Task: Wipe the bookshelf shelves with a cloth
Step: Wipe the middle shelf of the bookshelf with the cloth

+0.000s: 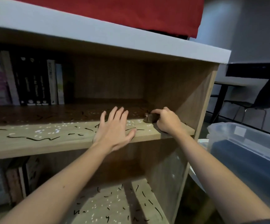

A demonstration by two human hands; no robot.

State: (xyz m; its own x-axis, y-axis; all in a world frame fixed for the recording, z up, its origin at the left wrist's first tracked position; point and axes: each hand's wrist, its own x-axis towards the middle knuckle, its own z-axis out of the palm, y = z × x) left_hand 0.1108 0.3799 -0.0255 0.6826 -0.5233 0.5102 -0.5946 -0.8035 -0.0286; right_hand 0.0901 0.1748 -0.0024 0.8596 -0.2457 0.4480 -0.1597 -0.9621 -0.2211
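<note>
Here, at far left, one row of books [34,81] stands upright at the back of the upper shelf [39,143]. The left hand [114,131] lies flat on that shelf's front edge, fingers [114,114] spread wide and holding nothing. Just right of it, one small brown cloth [150,118] sits bunched on the same shelf near the right side wall. Its long axis runs roughly along the shelf and its free end points left. The right hand [167,122] grips it, fingers curled over its right end. One clear bin [252,135] stands at far right.
</note>
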